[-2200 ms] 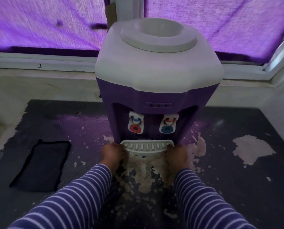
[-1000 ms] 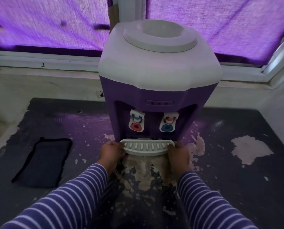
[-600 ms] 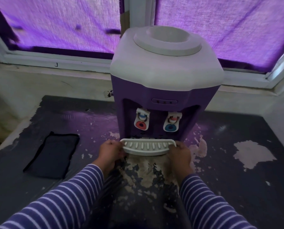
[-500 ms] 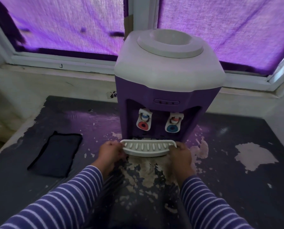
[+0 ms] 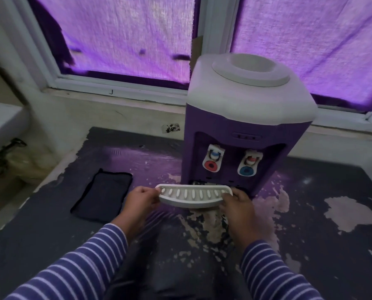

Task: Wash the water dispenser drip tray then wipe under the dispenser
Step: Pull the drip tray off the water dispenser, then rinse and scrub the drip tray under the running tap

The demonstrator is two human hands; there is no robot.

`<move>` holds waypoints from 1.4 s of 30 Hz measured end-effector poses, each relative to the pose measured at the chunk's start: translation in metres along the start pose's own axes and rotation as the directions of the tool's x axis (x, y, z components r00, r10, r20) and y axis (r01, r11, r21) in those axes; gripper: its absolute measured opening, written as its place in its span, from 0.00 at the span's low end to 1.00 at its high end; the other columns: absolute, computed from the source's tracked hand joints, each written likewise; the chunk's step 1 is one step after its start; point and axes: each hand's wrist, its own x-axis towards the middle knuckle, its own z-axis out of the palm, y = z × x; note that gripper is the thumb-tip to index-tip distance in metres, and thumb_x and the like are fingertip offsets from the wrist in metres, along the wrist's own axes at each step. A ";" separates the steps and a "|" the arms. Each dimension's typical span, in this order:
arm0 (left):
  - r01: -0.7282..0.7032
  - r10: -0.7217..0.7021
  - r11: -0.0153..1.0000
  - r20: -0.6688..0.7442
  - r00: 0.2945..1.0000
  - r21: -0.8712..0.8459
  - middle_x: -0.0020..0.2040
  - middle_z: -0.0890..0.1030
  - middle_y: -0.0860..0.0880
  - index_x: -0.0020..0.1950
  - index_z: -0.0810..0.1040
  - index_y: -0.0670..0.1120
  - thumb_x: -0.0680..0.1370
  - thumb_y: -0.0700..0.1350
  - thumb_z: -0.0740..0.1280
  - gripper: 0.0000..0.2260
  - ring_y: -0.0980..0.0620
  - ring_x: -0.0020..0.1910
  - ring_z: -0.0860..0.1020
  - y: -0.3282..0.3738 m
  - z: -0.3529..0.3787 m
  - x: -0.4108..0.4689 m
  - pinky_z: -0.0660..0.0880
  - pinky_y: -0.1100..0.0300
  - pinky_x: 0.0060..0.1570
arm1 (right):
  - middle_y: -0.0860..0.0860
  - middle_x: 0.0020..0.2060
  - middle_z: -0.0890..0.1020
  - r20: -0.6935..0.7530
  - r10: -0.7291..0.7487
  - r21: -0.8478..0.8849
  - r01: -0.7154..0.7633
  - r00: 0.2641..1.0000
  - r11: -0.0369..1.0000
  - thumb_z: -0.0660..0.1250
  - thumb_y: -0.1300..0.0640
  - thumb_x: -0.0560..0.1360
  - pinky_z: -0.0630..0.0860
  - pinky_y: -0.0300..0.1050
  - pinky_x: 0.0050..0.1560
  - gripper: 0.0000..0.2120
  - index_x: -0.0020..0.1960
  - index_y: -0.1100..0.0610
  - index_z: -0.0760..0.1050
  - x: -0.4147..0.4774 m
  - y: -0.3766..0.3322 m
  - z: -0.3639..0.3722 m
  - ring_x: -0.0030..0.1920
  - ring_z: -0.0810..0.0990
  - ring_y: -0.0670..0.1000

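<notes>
The left hand grips the left end of the white plastic slotted drip tray, fingers curled under its rim with the thumb on top. The right hand pinches the right end the same way. The tray is held level just in front of the base of the purple-and-white countertop water dispenser, below its red and blue taps; whether it touches the base cannot be told. A dark folded cloth lies flat on the worn, peeling dark counter, left of the left hand.
</notes>
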 end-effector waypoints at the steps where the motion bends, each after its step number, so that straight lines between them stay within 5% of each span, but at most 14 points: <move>1: -0.007 0.007 1.000 0.000 1.000 0.000 0.45 0.80 0.35 0.43 0.73 0.39 0.75 0.39 0.69 0.06 0.41 0.45 0.79 0.001 -0.008 -0.001 0.78 0.50 0.46 | 0.51 0.46 0.83 0.000 -0.004 0.010 0.004 1.000 1.000 0.67 0.62 0.75 0.81 0.47 0.46 0.07 0.51 0.54 0.78 -0.005 -0.001 0.004 0.46 0.83 0.51; 8: -0.054 0.055 0.998 0.017 0.998 -0.011 0.44 0.80 0.37 0.43 0.74 0.40 0.74 0.40 0.70 0.07 0.42 0.43 0.78 0.015 -0.066 -0.021 0.76 0.52 0.44 | 0.50 0.44 0.82 0.005 -0.056 0.022 0.056 0.998 0.998 0.66 0.62 0.75 0.80 0.45 0.42 0.06 0.50 0.54 0.77 -0.052 -0.008 0.039 0.44 0.82 0.50; 13: -0.062 0.063 0.997 0.034 0.997 -0.043 0.32 0.75 0.45 0.42 0.72 0.41 0.75 0.41 0.70 0.08 0.49 0.30 0.74 0.030 -0.113 -0.040 0.71 0.56 0.35 | 0.48 0.43 0.81 -0.013 -0.107 -0.001 0.107 0.994 0.994 0.67 0.60 0.75 0.80 0.42 0.39 0.07 0.53 0.56 0.77 -0.090 -0.009 0.070 0.40 0.81 0.46; 18: -0.100 0.101 0.994 0.018 0.995 -0.050 0.42 0.78 0.40 0.43 0.72 0.41 0.75 0.40 0.69 0.07 0.47 0.39 0.78 0.047 -0.165 -0.060 0.78 0.58 0.38 | 0.51 0.45 0.82 -0.012 -0.102 0.076 0.103 0.995 0.992 0.67 0.60 0.75 0.81 0.47 0.44 0.09 0.55 0.58 0.78 -0.132 -0.006 0.106 0.44 0.82 0.51; 25: -0.118 0.117 0.990 -0.014 0.993 -0.083 0.39 0.76 0.40 0.41 0.69 0.42 0.76 0.39 0.69 0.09 0.49 0.35 0.76 0.066 -0.235 -0.078 0.78 0.61 0.33 | 0.51 0.45 0.82 0.043 -0.149 0.103 0.144 0.988 0.984 0.68 0.61 0.74 0.81 0.49 0.48 0.09 0.54 0.56 0.77 -0.181 -0.004 0.156 0.45 0.81 0.50; 42: -0.155 0.097 0.965 -0.262 0.960 -0.211 0.35 0.76 0.42 0.39 0.69 0.42 0.76 0.37 0.67 0.09 0.50 0.32 0.75 0.106 -0.348 -0.049 0.77 0.66 0.24 | 0.51 0.45 0.82 0.275 -0.214 0.103 0.193 0.937 0.976 0.68 0.61 0.75 0.80 0.43 0.41 0.06 0.51 0.54 0.77 -0.190 -0.028 0.299 0.45 0.82 0.49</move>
